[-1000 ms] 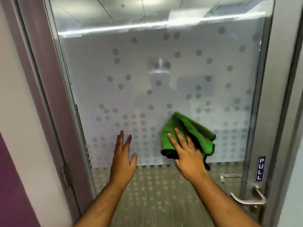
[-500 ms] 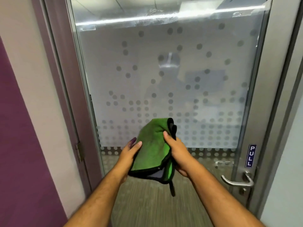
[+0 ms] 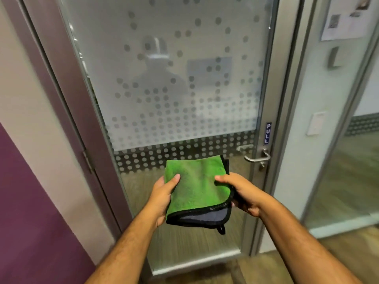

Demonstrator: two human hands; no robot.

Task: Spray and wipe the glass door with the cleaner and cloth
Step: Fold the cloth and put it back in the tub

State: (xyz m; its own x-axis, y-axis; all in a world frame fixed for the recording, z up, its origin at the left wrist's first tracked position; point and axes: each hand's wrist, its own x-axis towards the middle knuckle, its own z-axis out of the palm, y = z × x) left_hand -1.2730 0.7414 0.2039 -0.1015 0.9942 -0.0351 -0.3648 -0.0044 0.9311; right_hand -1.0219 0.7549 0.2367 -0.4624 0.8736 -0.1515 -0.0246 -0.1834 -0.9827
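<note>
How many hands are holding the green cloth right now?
2. The left hand grips the green cloth's left edge, and the right hand grips its right edge, both in front of the glass door.

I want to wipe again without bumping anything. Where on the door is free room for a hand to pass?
The frosted glass is free from the hinge-side frame to the latch edge. The right edge is crowded: handle and blue sign. Both hands, left hand, right hand, hold the green cloth.

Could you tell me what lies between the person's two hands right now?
In the head view, the folded green cloth spans the gap: the left hand grips its left edge and the right hand its right edge, in front of the glass door.
</note>
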